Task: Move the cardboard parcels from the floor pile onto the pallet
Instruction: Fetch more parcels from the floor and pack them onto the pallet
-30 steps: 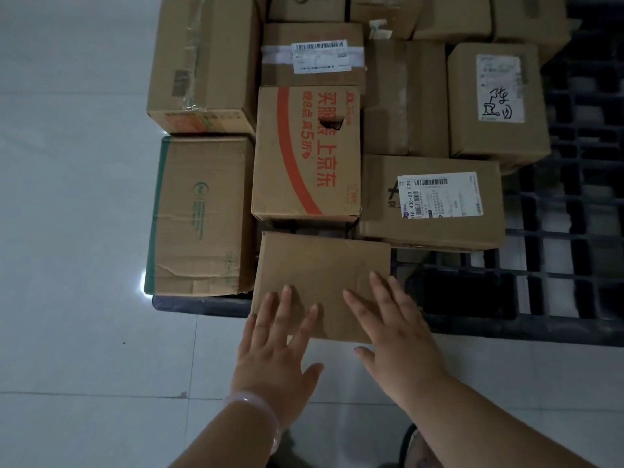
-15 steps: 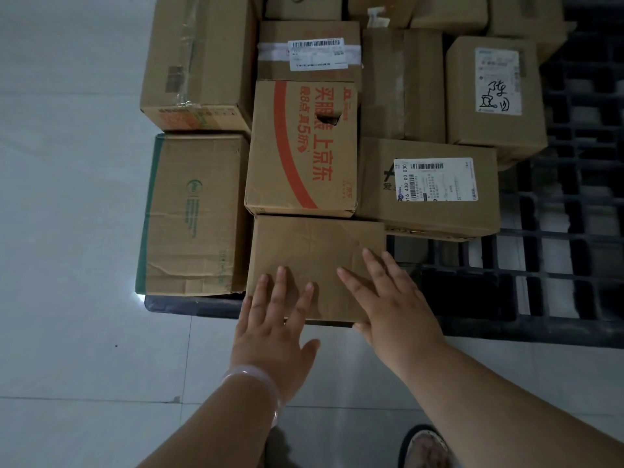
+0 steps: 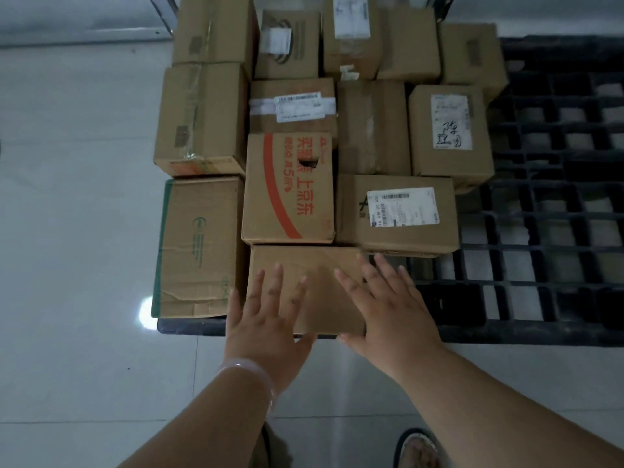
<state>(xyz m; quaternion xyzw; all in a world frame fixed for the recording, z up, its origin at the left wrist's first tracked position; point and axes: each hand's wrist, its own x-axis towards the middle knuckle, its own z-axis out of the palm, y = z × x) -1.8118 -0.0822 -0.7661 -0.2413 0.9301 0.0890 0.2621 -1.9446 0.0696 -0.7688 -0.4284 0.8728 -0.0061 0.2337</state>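
A plain flat cardboard parcel (image 3: 314,265) lies at the near edge of the black plastic pallet (image 3: 540,231), butted against a red-printed box (image 3: 287,187). My left hand (image 3: 266,319) lies flat on the parcel's near left part, fingers straight and spread. My right hand (image 3: 388,305) presses on its near right corner, fingers also straight. Several other cardboard parcels fill the pallet's left half, among them a green-edged box (image 3: 196,248) and a box with a white label (image 3: 398,211).
The pallet's right half shows bare black grid. Pale floor tiles (image 3: 77,231) stretch to the left and in front. A sandalled foot (image 3: 418,447) stands at the bottom edge. A metal rack leg (image 3: 162,11) rises at the back left.
Both hands have pushed the flat parcel further onto the pallet until it meets the red-printed box; the view has tilted up a little and shows more boxes at the back.
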